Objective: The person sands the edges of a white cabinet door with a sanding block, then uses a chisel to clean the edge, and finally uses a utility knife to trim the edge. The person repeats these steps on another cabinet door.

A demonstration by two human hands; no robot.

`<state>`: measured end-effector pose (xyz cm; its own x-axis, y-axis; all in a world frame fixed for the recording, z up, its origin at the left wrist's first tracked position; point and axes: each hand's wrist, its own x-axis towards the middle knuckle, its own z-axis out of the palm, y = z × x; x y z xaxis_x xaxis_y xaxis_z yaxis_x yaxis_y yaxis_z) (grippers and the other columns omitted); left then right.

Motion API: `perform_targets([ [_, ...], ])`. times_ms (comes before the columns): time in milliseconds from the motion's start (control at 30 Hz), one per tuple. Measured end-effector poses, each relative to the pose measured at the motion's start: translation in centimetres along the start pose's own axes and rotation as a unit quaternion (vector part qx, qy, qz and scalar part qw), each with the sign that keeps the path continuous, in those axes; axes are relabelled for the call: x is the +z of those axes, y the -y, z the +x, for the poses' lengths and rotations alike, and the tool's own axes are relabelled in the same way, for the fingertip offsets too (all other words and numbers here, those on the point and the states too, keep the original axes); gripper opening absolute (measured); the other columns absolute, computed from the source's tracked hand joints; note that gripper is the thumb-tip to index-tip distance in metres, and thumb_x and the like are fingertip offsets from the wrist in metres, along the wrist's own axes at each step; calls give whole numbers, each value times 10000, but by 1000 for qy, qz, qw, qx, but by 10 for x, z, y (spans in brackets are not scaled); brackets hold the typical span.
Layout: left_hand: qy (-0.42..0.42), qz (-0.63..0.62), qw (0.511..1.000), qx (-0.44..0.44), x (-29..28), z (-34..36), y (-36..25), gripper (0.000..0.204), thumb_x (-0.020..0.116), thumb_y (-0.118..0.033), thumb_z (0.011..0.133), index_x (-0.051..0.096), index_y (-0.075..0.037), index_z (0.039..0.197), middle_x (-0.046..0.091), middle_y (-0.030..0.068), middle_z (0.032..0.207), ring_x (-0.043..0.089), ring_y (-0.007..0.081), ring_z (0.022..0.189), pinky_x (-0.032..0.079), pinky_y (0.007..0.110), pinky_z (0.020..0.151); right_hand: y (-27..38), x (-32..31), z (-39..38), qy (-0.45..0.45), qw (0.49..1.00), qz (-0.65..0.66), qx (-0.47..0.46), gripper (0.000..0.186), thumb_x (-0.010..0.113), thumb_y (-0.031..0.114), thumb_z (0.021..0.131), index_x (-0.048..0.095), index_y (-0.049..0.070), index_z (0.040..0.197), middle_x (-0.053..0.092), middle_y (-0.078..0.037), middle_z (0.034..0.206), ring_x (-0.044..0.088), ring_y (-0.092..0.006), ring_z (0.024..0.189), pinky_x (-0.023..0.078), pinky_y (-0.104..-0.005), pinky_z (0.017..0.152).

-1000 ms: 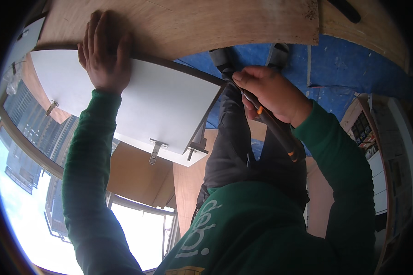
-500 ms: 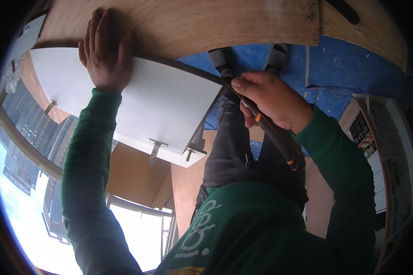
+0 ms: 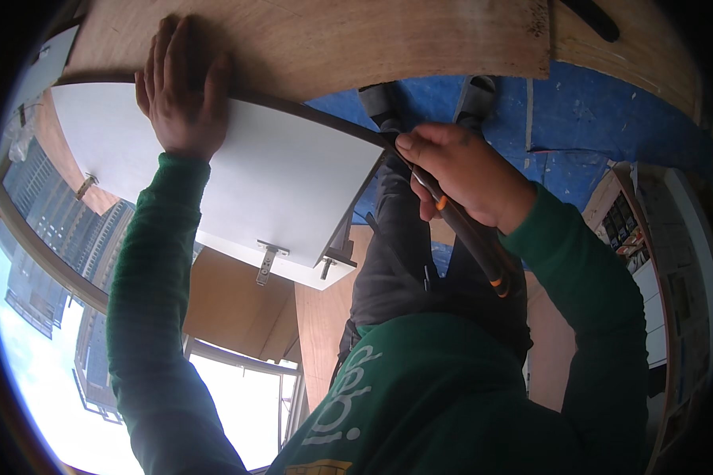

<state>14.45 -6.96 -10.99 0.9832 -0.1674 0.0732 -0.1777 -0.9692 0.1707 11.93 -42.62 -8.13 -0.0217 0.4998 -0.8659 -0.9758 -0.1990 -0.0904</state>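
My left hand (image 3: 184, 115) lies flat, fingers outstretched, across the dark edge of a white panel (image 3: 285, 170), its fingertips reaching over the wooden board beyond. At the panel's right corner, my right hand (image 3: 475, 174) is closed round a long black hand tool with orange bands (image 3: 467, 229). Thumb and fingers grip near the tool's far end, and its handle slants back toward my body. That far end meets the panel's dark edge strip or sits just beside it; the hand hides which. Metal hinges (image 3: 268, 261) are fixed along the panel's near side.
A broad plywood board (image 3: 356, 39) spans the far side. Blue sheeting (image 3: 586, 119) covers the floor beneath my sandalled feet (image 3: 475, 99). A black bar-like object (image 3: 592, 17) lies at the far right. Windows (image 3: 55, 261) stand to the left, shelving (image 3: 622, 222) to the right.
My right hand and the tool have shifted very slightly to the left along the corner. My left hand and the panel have stayed in place.
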Motion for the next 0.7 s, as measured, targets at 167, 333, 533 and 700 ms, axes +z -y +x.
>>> perform_targets([
  [167,-1,0,1000,1,0,0,-1,653,601,-503,984,492,-209,1557,442,83,1641,376,315,1531,140,556,1261,0,2,-1,2,1000,-19,-19,318,578,362,1083,628,61,996,593,-42,687,606,-154,490,532,-309,501],
  [333,4,0,1000,-4,-1,0,-2,653,601,-499,983,489,-212,1559,443,86,1640,376,316,1532,141,558,1261,4,5,-2,-13,1000,-7,-2,318,553,335,1094,627,37,1012,571,-31,658,585,-162,484,535,-328,506],
  [533,-1,1,1000,3,0,-1,1,655,585,-520,990,486,-214,1561,446,89,1638,380,319,1530,143,560,1261,3,5,-1,-9,1000,-23,-15,331,559,360,1093,621,60,968,587,-32,668,598,-149,482,520,-304,494],
  [700,-2,0,1000,5,0,-1,1,655,575,-534,994,488,-214,1559,445,89,1638,379,319,1530,141,559,1262,4,6,0,-16,999,-38,-20,323,553,350,1094,606,63,958,588,-33,668,604,-156,488,520,-304,503],
])
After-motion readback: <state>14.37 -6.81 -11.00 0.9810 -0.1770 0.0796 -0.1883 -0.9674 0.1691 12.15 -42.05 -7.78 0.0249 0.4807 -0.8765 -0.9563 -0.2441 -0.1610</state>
